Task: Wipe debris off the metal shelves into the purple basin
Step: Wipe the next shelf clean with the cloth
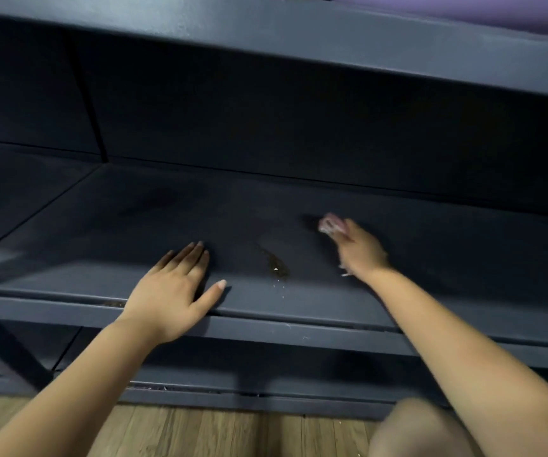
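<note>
A dark metal shelf [154, 212] runs across the view. A streak of brown debris [276, 263] with a few white specks lies on it near the front edge. My left hand [175, 286] rests flat on the shelf left of the debris, fingers straight. My right hand [358, 250], blurred, sits right of the debris and holds a pinkish-white cloth [330, 224] against the shelf. A strip of the purple basin [483, 9] shows on the shelf above at the top right.
The upper shelf's front beam [266, 31] hangs low over the working shelf. A lower shelf [266, 364] and wooden floor [200, 433] lie below. A little brown debris [113, 304] sits in the front lip at left. My knee [421, 430] is at the bottom right.
</note>
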`<state>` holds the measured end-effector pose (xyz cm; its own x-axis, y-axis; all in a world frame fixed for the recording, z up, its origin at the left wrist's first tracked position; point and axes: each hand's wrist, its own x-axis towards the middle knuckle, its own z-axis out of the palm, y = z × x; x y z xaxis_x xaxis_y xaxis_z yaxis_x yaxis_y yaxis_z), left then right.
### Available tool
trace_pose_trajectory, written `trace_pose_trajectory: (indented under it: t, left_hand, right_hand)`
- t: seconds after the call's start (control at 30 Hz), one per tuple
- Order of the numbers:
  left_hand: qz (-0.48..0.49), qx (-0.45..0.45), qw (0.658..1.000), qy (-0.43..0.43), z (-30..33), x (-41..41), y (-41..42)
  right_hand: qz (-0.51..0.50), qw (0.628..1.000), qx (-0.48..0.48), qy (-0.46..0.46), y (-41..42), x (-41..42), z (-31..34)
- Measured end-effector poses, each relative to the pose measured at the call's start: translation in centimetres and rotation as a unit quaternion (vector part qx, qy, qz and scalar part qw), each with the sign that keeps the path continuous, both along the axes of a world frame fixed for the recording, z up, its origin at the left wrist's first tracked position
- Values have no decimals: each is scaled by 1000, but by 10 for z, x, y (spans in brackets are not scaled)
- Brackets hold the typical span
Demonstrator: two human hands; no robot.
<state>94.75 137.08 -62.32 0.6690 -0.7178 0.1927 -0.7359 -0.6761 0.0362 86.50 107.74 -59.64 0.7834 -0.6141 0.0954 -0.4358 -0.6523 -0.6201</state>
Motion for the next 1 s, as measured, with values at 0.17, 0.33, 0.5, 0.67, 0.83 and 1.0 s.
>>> trace_pose_trajectory:
  t: [0.17, 0.33, 0.5, 0.67, 0.83, 1.0]
  left_hand:
    - [18, 14, 999, -29, -4, 3, -3]
    - [13, 21, 999, -43, -5, 6, -2]
    - [6, 5, 998, -61, -7, 8, -2]
    - [-3, 22, 998, -56, -5, 6, -1]
    - [-18, -27, 999, 4, -1, 8, 4]
    - [13, -28, 1000, 4, -3, 19, 24]
  right_hand:
    - [-82, 992, -64, 70, -54, 6, -11]
    - [-23, 994, -59, 83, -26, 51, -5]
    - [169, 982, -63, 52, 49, 79, -4]
    - [242, 970, 14, 12, 79, 86, -7]
    - [139, 987, 68, -35, 40, 66, 0]
    - [-14, 1000, -14, 21, -28, 44, -5]
